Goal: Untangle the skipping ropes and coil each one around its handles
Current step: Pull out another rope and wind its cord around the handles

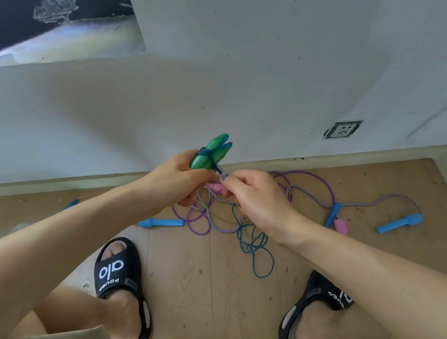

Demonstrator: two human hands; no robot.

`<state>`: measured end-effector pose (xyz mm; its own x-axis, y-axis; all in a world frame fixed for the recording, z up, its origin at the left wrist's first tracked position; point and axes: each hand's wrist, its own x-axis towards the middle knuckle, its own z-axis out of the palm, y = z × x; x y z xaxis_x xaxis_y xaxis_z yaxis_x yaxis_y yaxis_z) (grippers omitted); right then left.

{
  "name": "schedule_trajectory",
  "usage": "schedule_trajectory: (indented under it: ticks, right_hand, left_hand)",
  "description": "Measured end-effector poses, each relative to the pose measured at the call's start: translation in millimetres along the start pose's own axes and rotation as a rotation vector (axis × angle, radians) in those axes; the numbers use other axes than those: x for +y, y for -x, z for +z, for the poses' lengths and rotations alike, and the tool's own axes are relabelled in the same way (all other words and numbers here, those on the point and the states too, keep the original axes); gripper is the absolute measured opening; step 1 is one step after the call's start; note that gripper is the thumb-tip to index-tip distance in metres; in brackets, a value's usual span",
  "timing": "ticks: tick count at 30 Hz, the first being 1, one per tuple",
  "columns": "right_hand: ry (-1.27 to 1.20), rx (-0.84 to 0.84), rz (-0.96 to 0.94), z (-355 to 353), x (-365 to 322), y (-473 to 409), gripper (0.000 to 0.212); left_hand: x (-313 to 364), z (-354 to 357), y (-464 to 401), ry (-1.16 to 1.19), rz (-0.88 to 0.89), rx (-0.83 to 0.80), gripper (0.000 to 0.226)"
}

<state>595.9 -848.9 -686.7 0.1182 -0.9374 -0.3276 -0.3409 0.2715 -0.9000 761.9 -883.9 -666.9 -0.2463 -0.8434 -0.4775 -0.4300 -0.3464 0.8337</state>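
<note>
skipping ropes lie mixed up on the floor between the feet. left hand grips the green handles together so the blue rope can go round them. right hand pinches that rope tight beside them.

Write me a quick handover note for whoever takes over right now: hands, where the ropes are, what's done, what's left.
Left hand grips the pair of green handles, held together with a few turns of dark blue rope around them.
Right hand pinches that rope just below the handles, feeding the wrap.
Most of the blue rope lies loose on the floor, crossing the purple rope and the striped rope. Blue handles and pink handles lie scattered.
Done: green wrap begun.
Left: finish it, free and coil the others.
</note>
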Motion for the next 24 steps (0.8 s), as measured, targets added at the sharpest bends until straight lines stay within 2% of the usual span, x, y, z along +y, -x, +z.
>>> schedule_trajectory:
  ticks: [2,5,8,12,18,22,24]
  right_hand:
    - [-0.003,-0.037,-0.038,-5.3,-3.7,-0.9,0.038]
    - [-0.062,-0.072,-0.056,-14.6,-12.1,-2.3,0.039]
    - [-0.006,-0.109,-0.142,-14.4,-19.1,-0.4,0.043]
    - [0.132,-0.088,-0.242,-18.0,-24.6,-2.8,0.044]
    - [0.317,-0.066,-0.332,-33.7,-32.4,-5.3,0.05]
    - [0.327,-0.047,-0.33,-40.7,-31.8,-13.4,0.052]
    - [0.306,-0.092,-0.319,-40.5,-29.8,-14.6,0.052]
  left_hand:
    - [-3.1,-2.7,-3.2,-0.166,0.056,0.036,0.009]
    - [-8.6,-8.8,-5.5,-0.612,0.22,0.109,0.012]
    - [-15.8,-11.8,-5.5,-0.893,0.246,0.157,0.004]
    - [-20.3,0.5,-1.7,-1.188,0.335,0.17,0.021]
    - [-7.2,13.1,11.5,-1.379,0.441,0.146,0.035]
    - [-4.1,12.7,18.8,-1.303,0.575,0.192,0.06]
    - [-4.5,10.7,21.1,-1.24,0.664,0.197,0.063]
